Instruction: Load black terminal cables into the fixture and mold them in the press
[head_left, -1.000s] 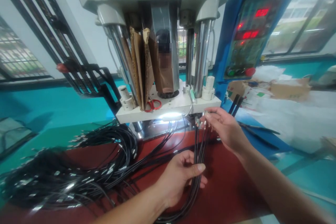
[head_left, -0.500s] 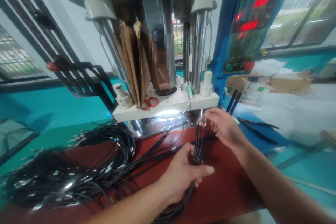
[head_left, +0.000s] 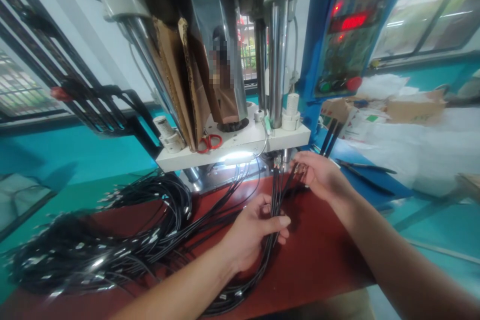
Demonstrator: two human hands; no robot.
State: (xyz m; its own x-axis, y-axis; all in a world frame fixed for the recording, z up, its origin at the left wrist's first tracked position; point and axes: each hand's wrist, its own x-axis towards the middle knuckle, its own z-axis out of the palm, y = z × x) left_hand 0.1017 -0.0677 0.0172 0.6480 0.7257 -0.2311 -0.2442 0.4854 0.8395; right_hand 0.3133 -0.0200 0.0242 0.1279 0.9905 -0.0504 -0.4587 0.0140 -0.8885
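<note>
My left hand (head_left: 258, 230) is closed around a small bunch of black cables (head_left: 275, 195), whose metal-tipped ends point up toward the press. Above and to the right, the fingers of my right hand (head_left: 318, 172) pinch the metal ends of some cables (head_left: 296, 172) leaning away from that bunch. The bunch curves down below my left hand and loops to the left. A large heap of black cables (head_left: 93, 250) with shiny ends lies at left on the red-brown table (head_left: 307, 265). Several more cables (head_left: 225, 195) run under the press beneath a bright lamp (head_left: 239, 158).
The press (head_left: 262, 137) with chrome columns stands in front, red-handled scissors (head_left: 209, 143) and cardboard (head_left: 176, 80) on its plate. A blue control box (head_left: 345, 30) shows red digits. At right, black tongs-like tools (head_left: 367, 172) lie on a blue surface, near white bags (head_left: 420, 145).
The bunch in my left hand has shifted slightly left, away from my right hand. Some cable ends in my right fingers now lean apart from it. The view has shifted slightly.
</note>
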